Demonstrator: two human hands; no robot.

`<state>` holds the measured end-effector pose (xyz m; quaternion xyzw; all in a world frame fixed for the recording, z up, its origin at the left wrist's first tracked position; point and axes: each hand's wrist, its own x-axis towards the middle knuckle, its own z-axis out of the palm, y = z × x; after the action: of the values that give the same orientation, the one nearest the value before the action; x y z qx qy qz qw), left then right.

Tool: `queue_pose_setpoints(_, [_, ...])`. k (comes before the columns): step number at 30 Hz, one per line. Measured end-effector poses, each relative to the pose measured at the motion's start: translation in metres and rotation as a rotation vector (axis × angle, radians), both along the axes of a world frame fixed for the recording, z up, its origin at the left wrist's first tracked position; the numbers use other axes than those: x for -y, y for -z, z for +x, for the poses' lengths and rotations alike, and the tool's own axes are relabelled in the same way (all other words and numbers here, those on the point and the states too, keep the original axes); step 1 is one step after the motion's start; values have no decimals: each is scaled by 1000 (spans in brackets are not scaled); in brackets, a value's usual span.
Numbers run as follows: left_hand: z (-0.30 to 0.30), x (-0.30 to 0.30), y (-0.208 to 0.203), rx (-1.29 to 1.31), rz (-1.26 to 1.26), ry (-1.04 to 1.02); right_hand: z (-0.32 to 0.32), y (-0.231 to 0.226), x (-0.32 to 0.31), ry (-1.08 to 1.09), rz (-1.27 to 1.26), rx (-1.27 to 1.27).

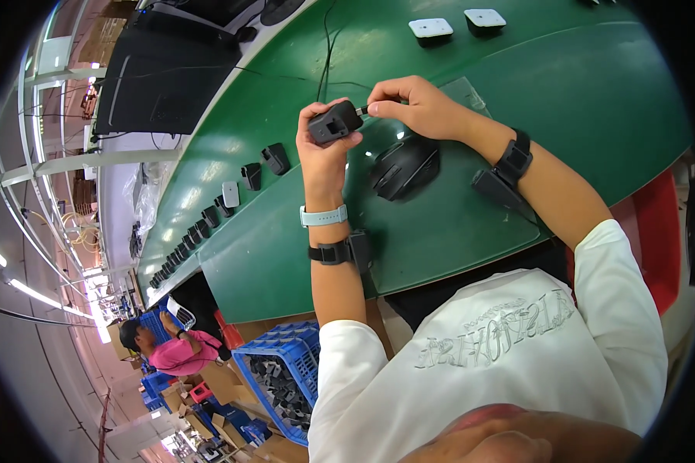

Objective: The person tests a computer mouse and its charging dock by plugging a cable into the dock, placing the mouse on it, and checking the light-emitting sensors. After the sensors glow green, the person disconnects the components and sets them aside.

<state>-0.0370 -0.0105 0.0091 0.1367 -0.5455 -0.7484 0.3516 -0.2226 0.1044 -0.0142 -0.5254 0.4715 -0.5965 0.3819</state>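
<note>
Black plastic device [334, 127], blocky, with a recess in its visible face, is held above the green counter [270, 247] by the left hand [319, 158]. Left grip: closed only as far as the body allows, thumb laid along the near edge, fingers curled at the opposite one. Right grip: thumb and fingertips of the right hand [421, 112] drawn together in a narrow pinch, a small metal-ended plug [364, 110] held between them. Plug tip is set at the right-hand end of the device; whether it is fully seated cannot be told. Black mouse [405, 166] is placed on the counter, between the forearms. Clear sheet [465, 91] is partly covered by the right arm. Thin black cables [328, 54] are strung across the far side; a join to the plug cannot be traced. To the left, similar black units [274, 159] are lined up along the counter's edge, one white-faced piece [230, 194] set among them; two white-topped pieces [431, 29] are placed at the far side. Below the counter, at left, a blue crate [307, 359] is heaped with black parts [278, 390]. Beyond it a co-worker in a pink top [184, 353] is seen.
</note>
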Motion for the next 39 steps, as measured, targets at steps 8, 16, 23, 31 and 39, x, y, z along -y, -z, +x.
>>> queue_pose_setpoints(8, [4,-8,8,140,-93,8,0,-6,-7,60,6,-214])
queue_pose_setpoints(16, [2,-20,-2,329,-382,-25,-8,-4,-8,52,53,-350])
queue_pose_setpoints(23, [4,-5,8,-57,168,-22,1,-26,-10,555,-538,-719])
queue_pose_setpoints(31, [14,12,11,-310,339,-91,-5,-21,-18,-354,-240,-738])
queue_pose_setpoints(39, [9,3,6,-313,336,-45,-8,-11,-12,-154,-49,39])
